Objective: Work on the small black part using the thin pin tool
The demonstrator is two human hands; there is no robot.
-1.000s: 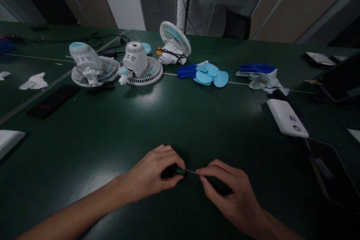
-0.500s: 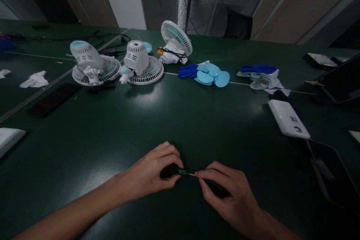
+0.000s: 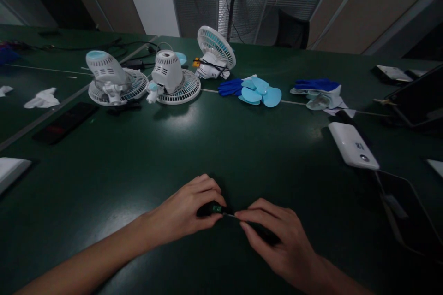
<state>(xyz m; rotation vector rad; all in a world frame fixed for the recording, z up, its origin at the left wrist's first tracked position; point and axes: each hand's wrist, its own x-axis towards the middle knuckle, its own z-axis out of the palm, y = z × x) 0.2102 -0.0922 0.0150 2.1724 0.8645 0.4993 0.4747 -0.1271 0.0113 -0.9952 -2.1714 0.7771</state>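
My left hand [image 3: 194, 205] is closed at the near middle of the table, its thumb and fingers around a small green piece [image 3: 217, 209] that looks like a circuit board. A dark shape shows in the hollow of that hand, too dim to name. To its right, my right hand [image 3: 282, 237] pinches a screwdriver [image 3: 231, 215]. The thin metal shaft points left, and its tip meets or nearly meets the green piece at my left fingertips. Most of its dark handle is hidden in the palm.
White fans [image 3: 178, 85] stand and lie across the back of the green table [image 3: 173, 147]. Light-blue fan blades [image 3: 261, 91] rest on blue gloves [image 3: 230, 86], with more gloves [image 3: 321, 92] farther right. A white power bank [image 3: 353, 145] and dark tablet [image 3: 408, 212] lie at right, a phone [image 3: 65, 122] at left.
The right hand has shifted slightly left with the screwdriver. The green piece now sits farther left between the left fingers, with less of it showing. The left hand has barely moved.
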